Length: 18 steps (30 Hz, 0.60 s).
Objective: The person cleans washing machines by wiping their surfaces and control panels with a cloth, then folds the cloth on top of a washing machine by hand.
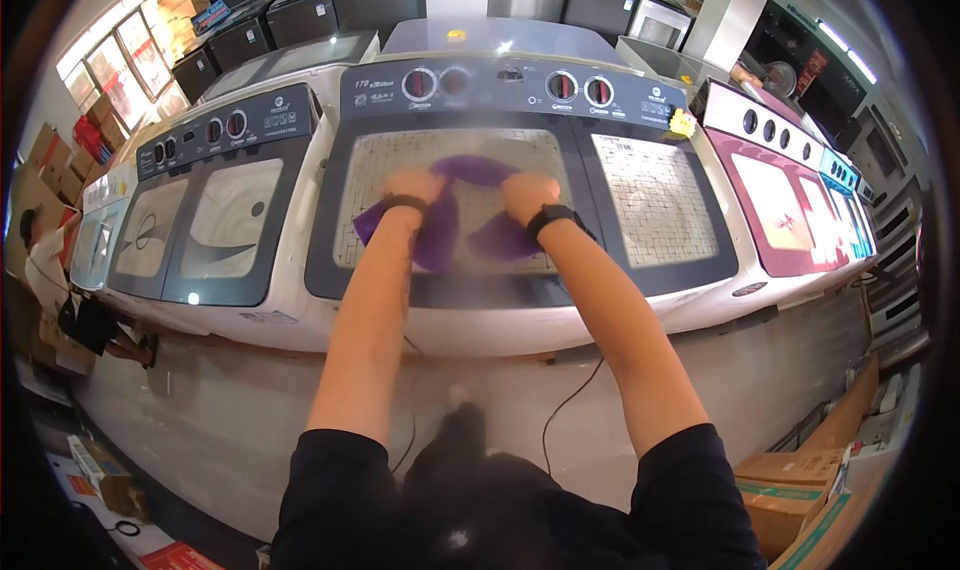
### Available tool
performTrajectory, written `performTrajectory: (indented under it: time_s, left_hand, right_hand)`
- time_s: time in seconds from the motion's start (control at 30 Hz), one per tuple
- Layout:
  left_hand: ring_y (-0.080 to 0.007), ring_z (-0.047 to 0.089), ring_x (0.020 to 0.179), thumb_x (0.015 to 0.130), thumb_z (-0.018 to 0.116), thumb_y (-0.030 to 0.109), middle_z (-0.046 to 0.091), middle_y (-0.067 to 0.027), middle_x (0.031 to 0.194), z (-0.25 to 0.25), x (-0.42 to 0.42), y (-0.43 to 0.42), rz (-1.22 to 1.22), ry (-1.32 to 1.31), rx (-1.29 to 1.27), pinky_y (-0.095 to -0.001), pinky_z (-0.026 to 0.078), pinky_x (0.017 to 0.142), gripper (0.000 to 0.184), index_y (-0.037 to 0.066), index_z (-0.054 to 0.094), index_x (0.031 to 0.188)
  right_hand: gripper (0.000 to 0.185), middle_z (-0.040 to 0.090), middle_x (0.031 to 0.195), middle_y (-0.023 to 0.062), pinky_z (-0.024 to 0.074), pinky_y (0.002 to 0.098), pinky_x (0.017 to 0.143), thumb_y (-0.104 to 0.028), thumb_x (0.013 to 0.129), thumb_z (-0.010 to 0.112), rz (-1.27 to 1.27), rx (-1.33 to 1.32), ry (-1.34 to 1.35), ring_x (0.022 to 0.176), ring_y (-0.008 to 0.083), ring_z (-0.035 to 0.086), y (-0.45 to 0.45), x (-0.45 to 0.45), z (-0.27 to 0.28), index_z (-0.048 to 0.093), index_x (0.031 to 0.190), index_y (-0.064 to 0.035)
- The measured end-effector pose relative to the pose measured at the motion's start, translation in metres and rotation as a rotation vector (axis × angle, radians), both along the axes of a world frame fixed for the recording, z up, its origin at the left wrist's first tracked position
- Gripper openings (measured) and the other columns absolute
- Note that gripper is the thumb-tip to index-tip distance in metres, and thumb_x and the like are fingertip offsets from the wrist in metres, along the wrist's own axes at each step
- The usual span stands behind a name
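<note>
- Purple cloth (436, 238): spread in loose, blurred folds over the wider lid (500, 142) of the central washing machine (715, 255)
- Left hand (412, 183): fingers curled on the cloth, a dark band (405, 201) about the wrist; blur hides the separate fingertips
- Right hand (528, 195): closed like a fist on the cloth, well apart from the left, with a black watch (553, 215) at the wrist
- Narrower lid (655, 200): down, with a pale, brick-like pattern, beside the wider one
- Control panel (535, 88): dark, with round dials, behind both lids; a yellow ornament (682, 123) sits near its right end
- Neighbouring machines: a dark-framed washer (215, 215) to the left, a red-topped washer (790, 200) to the right
- Floor (500, 380): pale, crossed by a thin black cable (568, 402); from here I also see another person (45, 260) at far left
</note>
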<state>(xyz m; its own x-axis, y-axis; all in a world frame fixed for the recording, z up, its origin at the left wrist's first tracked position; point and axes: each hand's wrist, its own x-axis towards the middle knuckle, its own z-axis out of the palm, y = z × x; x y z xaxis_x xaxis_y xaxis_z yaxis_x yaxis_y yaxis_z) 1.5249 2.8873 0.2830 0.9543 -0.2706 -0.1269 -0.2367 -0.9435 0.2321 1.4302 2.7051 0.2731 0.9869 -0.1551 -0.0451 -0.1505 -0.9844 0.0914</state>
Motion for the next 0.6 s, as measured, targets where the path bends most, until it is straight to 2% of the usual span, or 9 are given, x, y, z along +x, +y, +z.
performTrajectory:
  time_s: [0.13, 0.27, 0.57, 0.6]
  left_hand:
    - [-0.0378, 0.062, 0.116, 0.091, 0.049, 0.05, 0.065, -0.0163, 0.126, 0.002, 0.032, -0.026, 0.07, 0.029, -0.032, -0.0589, 0.048, 0.09, 0.053, 0.009, 0.07, 0.118]
    - [-0.0359, 0.063, 0.115, 0.091, 0.052, 0.047, 0.067, -0.0155, 0.123, -0.008, 0.068, -0.046, 0.117, -0.038, -0.113, -0.0565, 0.05, 0.089, 0.049, 0.01, 0.071, 0.115]
    - [-0.0324, 0.069, 0.103, 0.091, 0.052, 0.046, 0.072, -0.0118, 0.109, -0.009, 0.128, -0.078, 0.1, -0.097, 0.011, -0.0506, 0.053, 0.075, 0.043, 0.013, 0.075, 0.108]
    - [-0.0309, 0.069, 0.102, 0.091, 0.052, 0.04, 0.073, -0.0098, 0.107, -0.006, 0.129, -0.08, 0.094, -0.126, 0.025, -0.0488, 0.054, 0.074, 0.038, 0.014, 0.075, 0.105]
  right_hand:
    - [0.025, 0.074, 0.102, 0.0102, 0.0568, 0.0417, 0.075, -0.019, 0.087, 0.055, -0.021, -0.013, -0.046, 0.096, 0.0299, 0.071, -0.003, 0.057, 0.001, 0.077, 0.097, -0.0118]
    - [0.025, 0.073, 0.102, 0.012, 0.057, 0.0404, 0.078, -0.02, 0.086, 0.057, -0.064, 0.018, -0.045, 0.097, 0.0304, 0.071, -0.005, 0.099, 0.012, 0.077, 0.097, -0.0114]
    - [0.025, 0.073, 0.105, 0.0145, 0.0562, 0.0397, 0.082, -0.02, 0.086, 0.057, -0.141, 0.12, -0.068, 0.1, 0.0316, 0.07, -0.023, 0.161, 0.02, 0.076, 0.1, -0.0103]
    - [0.025, 0.073, 0.105, 0.0145, 0.0561, 0.0396, 0.082, -0.02, 0.087, 0.057, -0.154, 0.12, -0.077, 0.1, 0.0316, 0.07, -0.022, 0.163, 0.022, 0.076, 0.1, -0.0102]
